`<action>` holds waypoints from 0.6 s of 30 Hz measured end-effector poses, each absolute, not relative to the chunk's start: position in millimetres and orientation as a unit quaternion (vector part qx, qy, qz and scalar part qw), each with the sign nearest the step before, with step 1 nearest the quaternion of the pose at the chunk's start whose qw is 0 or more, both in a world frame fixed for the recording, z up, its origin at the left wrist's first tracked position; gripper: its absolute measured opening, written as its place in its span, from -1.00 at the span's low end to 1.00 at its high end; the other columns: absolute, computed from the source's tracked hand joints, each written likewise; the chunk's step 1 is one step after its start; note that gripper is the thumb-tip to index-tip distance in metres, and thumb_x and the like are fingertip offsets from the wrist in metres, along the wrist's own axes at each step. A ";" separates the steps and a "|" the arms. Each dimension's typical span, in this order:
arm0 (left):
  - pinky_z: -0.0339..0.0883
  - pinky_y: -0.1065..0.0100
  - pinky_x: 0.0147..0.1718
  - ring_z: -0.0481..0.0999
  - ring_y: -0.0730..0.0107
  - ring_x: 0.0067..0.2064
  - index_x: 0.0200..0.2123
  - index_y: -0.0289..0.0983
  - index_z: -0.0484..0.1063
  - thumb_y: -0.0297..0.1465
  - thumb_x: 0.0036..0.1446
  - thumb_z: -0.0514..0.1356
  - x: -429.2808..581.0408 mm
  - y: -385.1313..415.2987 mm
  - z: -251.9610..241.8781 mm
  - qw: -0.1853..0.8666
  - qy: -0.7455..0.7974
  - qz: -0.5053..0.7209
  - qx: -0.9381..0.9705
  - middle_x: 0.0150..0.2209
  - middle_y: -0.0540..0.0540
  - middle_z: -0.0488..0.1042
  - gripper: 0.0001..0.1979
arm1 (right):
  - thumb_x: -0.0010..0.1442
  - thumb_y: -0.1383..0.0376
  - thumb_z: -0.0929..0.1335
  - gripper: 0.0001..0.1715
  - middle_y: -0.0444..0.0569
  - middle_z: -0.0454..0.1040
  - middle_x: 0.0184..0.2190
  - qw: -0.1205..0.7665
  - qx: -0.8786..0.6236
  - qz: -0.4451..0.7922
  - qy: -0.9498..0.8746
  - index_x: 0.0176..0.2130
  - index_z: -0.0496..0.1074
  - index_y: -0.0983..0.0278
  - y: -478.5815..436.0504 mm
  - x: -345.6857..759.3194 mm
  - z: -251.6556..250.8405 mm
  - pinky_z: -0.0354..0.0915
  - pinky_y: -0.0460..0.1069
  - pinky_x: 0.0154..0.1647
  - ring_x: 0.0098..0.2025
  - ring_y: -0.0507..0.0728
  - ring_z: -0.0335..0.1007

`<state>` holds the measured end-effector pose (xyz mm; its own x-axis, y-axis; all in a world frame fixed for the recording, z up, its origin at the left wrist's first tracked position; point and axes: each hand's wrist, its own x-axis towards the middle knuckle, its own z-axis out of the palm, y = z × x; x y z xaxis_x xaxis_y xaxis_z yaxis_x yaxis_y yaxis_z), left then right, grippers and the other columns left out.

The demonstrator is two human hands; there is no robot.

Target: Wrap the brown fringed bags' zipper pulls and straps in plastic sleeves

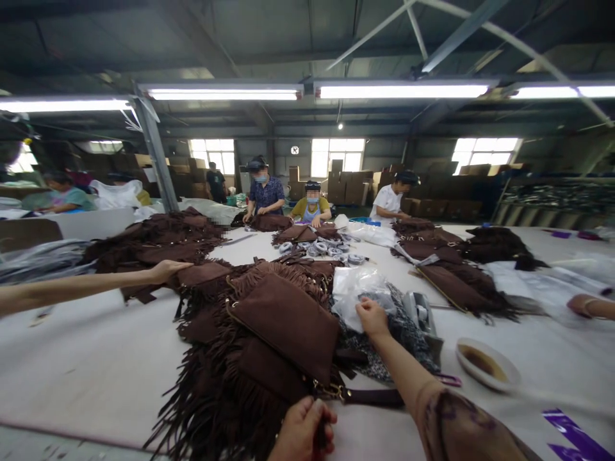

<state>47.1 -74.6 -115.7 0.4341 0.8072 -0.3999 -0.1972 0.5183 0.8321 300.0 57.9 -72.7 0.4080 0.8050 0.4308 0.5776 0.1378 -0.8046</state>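
My left hand [305, 426] is at the bottom middle, fingers curled closed just below the gold clasp [329, 389] of a brown fringed bag. Whatever it may hold is hidden by the fingers. The bag's flat zipped pouch [291, 320] lies on top of its long fringe [206, 390]. A dark strap [375, 397] runs right from the clasp. Farther forward, my right hand [373, 317] is closed in a pinch at the edge of clear plastic bags [360, 285]. These plastic bags rest on a black-and-white speckled cloth [379, 358].
A co-worker's hand [168, 271] reaches in from the left onto the brown bags; another person's hand [583, 306] is at the right edge. A shallow dish [487, 363] with brown contents stands at right. Grey rolled bundles [319, 246] and more brown bags [446, 278] lie farther back.
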 end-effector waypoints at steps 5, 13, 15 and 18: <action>0.14 0.44 -0.59 0.26 0.57 -0.65 -0.47 -0.30 0.37 0.20 -0.36 0.28 47.1 -70.4 -123.3 0.765 0.415 0.318 0.376 -0.67 0.08 0.33 -0.34 | 0.18 0.38 0.20 -0.79 0.18 0.35 0.02 0.374 -0.691 -0.002 -0.619 -0.32 0.40 0.33 47.3 301.7 -69.8 0.19 0.10 0.05 -0.01 0.24 0.30; 0.18 0.43 -0.57 0.30 0.54 -0.63 -0.47 -0.31 0.39 0.20 -0.31 0.26 46.1 -69.4 -129.1 0.754 0.421 0.316 0.392 -0.64 0.05 0.36 -0.35 | 0.06 0.49 0.26 -0.71 0.12 0.50 -0.08 0.104 -0.644 0.015 -0.757 -0.23 0.47 0.30 45.8 295.9 -81.4 0.30 0.06 -0.13 -0.18 0.23 0.47; 0.17 0.44 -0.57 0.30 0.54 -0.62 -0.46 -0.31 0.39 0.19 -0.30 0.26 45.8 -69.3 -130.6 0.756 0.420 0.317 0.390 -0.63 0.04 0.37 -0.36 | 0.02 0.49 0.29 -0.72 0.12 0.53 -0.16 0.057 -0.639 0.025 -0.766 -0.25 0.49 0.30 47.9 299.1 -80.1 0.31 0.06 -0.12 -0.17 0.25 0.48; 0.14 0.44 -0.58 0.30 0.54 -0.63 -0.46 -0.31 0.38 0.19 -0.29 0.26 46.2 -69.5 -131.8 0.758 0.417 0.315 0.390 -0.63 0.03 0.36 -0.36 | -0.07 0.49 0.35 -0.59 0.11 0.54 -0.16 0.012 -0.634 0.039 -0.772 -0.16 0.50 0.27 52.1 302.3 -75.3 0.30 0.06 -0.09 -0.12 0.26 0.49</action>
